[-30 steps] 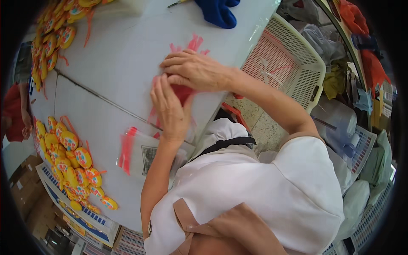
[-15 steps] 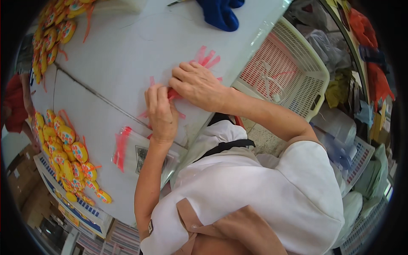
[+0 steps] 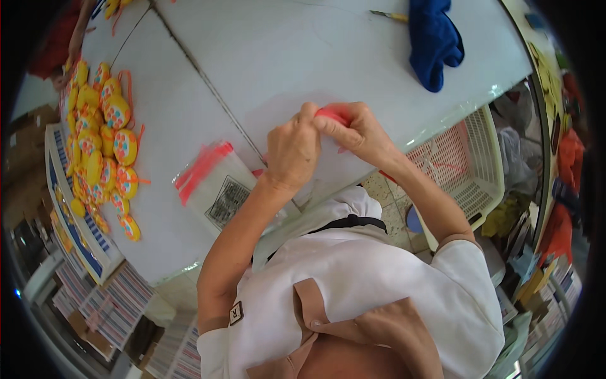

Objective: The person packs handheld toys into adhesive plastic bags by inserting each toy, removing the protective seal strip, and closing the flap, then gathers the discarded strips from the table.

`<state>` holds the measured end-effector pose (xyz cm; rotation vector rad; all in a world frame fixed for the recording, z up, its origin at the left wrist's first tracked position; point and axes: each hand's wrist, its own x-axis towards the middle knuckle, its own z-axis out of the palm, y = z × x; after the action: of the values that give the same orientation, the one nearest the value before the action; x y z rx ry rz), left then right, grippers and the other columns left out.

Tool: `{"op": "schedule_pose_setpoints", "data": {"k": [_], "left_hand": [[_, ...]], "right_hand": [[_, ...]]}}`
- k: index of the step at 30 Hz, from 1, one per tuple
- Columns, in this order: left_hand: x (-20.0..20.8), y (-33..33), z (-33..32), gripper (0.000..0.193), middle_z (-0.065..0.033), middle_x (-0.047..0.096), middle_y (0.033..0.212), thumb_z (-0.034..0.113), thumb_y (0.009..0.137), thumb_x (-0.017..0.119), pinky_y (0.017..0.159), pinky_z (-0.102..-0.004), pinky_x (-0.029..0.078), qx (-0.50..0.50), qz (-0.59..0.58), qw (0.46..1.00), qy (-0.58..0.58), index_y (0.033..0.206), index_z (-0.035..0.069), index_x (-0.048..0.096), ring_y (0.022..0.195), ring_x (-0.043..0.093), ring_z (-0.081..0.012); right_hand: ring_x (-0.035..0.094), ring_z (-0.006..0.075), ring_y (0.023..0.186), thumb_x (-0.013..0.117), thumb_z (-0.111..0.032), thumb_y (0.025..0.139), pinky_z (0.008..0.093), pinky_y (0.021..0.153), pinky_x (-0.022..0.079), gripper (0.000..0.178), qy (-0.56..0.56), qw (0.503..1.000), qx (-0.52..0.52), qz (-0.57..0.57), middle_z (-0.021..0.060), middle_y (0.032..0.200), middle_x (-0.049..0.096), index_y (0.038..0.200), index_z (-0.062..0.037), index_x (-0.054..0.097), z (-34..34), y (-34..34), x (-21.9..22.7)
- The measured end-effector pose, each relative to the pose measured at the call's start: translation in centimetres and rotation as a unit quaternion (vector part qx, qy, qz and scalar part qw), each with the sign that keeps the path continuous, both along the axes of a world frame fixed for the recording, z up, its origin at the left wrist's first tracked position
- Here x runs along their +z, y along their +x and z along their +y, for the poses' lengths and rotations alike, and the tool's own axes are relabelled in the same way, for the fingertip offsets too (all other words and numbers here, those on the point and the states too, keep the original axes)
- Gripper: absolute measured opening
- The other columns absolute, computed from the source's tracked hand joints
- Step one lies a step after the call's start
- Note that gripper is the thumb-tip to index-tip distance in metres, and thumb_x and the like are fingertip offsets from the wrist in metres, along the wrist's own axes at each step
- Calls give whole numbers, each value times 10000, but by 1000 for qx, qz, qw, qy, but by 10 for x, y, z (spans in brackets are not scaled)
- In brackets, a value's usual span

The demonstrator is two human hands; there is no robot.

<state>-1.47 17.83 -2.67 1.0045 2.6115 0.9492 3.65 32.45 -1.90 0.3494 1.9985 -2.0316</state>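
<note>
A small bunch of translucent pink strips (image 3: 333, 115) is gathered between my two hands above the white table. My right hand (image 3: 363, 136) is closed around it, thumb pressed toward my left. At the bunch's left end, the curled fingers of my left hand (image 3: 293, 151) pinch it; their tips are partly hidden. A bit of pink also shows below my right hand. Left of my left forearm lies a clear plastic bag (image 3: 230, 199) with a dark printed panel and a pink band along its far edge.
Yellow, colour-dotted padded pieces with orange ribbons (image 3: 101, 145) are heaped on the left. A blue cloth (image 3: 434, 47) and a yellow-handled tool (image 3: 390, 15) lie at the far right. A white plastic basket (image 3: 489, 158) stands beyond the table's right edge. Another person's arm (image 3: 77, 41) appears far left.
The pink strips that were fanned out on the table under my hands are now bunched and lifted between them. My view has shifted, so the table's things sit elsewhere in it.
</note>
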Motion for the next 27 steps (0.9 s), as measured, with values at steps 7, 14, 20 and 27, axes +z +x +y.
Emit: {"op": "schedule_pose_setpoints", "data": {"k": [7,14,20,27], "left_hand": [[6,-1,-7,195,-118,536,570,152,955,494,444,-344,392,56,-183,965,179,842,-6,520,442,516,-219],[43,2,-26,350,74,269,576,256,1003,441,409,-230,124,154,-589,741,282,734,38,492,462,178,-30],[47,14,-86,361,67,268,563,289,1000,451,402,-231,134,238,-501,773,309,716,65,466,442,188,-33],[51,4,-127,286,66,237,545,309,988,483,401,-228,150,457,-436,493,598,776,118,464,437,188,-56]], "right_hand": [[500,67,599,583,-165,901,229,502,419,214,-35,988,-130,80,9,641,537,801,7,662,-24,-19,1],[292,87,456,524,-109,893,255,425,275,366,-372,903,-216,-8,-47,543,331,574,-132,345,-50,-52,13],[129,67,452,515,-216,931,258,420,156,390,-437,882,-169,-57,-67,533,173,628,-175,272,-50,-81,27],[248,50,456,574,-308,932,247,423,224,314,-281,960,-11,3,-64,562,300,1009,-6,608,-94,-80,37]]}}
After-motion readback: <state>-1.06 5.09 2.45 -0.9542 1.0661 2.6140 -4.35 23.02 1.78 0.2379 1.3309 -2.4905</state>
